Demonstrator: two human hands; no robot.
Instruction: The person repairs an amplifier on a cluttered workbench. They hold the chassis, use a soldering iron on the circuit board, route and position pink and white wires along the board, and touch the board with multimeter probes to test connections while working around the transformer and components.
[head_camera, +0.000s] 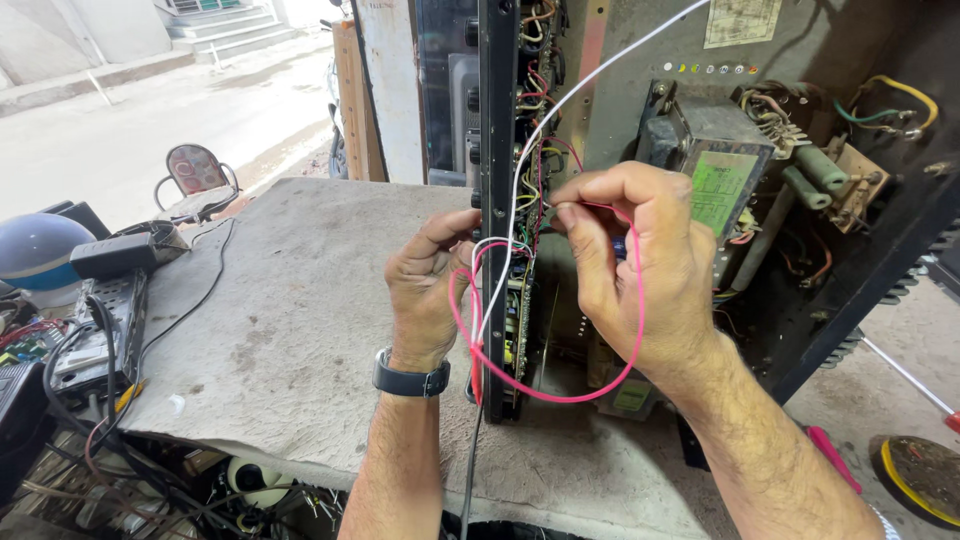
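Wiring work on an opened amplifier chassis (800, 230) is the step in hand, as far as these hands show it. Right hand (640, 265) has thumb and forefinger pressed together on the pink wire (600, 392), pinching it just beside the edge of the upright circuit board (500, 200). From that pinch the wire drops below the palm, sweeps in a loop under the wrist and climbs back toward the left hand (430, 290). Left hand is curled close against the near side of the board, fingertips together on the wire bundle where the pink and a white wire (590, 80) meet; whether it truly grips one strand I cannot tell.

White wire runs up and away from the pinch, past the board, toward the top of the case. Beyond the right knuckles sits a boxy transformer (715, 165) with a green label.

Judging from this, the next move calls for a steady fine pinch and slack kept in the loop, so the thin strand does not tug at its joint.

Pink wire looks thin, limp and glossy, unkinked along its visible run.
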